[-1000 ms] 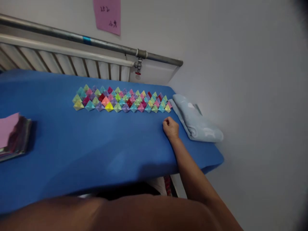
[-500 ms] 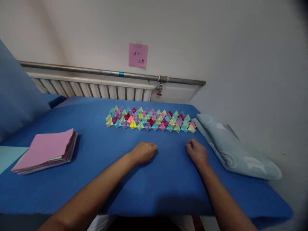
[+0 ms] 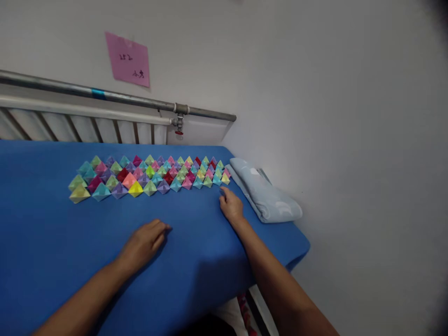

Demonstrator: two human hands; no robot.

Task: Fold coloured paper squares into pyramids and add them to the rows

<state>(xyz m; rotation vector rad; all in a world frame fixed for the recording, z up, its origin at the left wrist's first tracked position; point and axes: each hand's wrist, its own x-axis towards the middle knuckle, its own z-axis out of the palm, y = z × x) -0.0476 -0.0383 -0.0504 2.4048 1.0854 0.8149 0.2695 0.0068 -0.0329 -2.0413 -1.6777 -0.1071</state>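
Rows of small folded-paper pieces [image 3: 150, 187] in many colours stand close together on a blue-covered table [image 3: 196, 219]. Each piece is pointed at the top. My right hand [image 3: 231, 205] is just in front of the row's right end, its index finger stretched toward the last yellow piece [image 3: 225, 178]. Thumb and index finger are apart, and I see nothing between them; contact with the piece cannot be made out. My left hand [image 3: 145, 242] rests low over the cover, in front of the rows. Its fingers are loosely bent with the thumb apart, holding nothing visible.
A folded pale blue blanket [image 3: 268, 193] lies to the right, beside the wall. Behind the table run a metal pipe [image 3: 133, 99], a white radiator [image 3: 108, 128] and a valve with a red handle [image 3: 179, 132]. A pink note [image 3: 129, 60] is on the wall.
The view has turned right, so the stack of coloured paper at the left is out of sight. My right hand has reached forward to the row's right end, its index finger extended.
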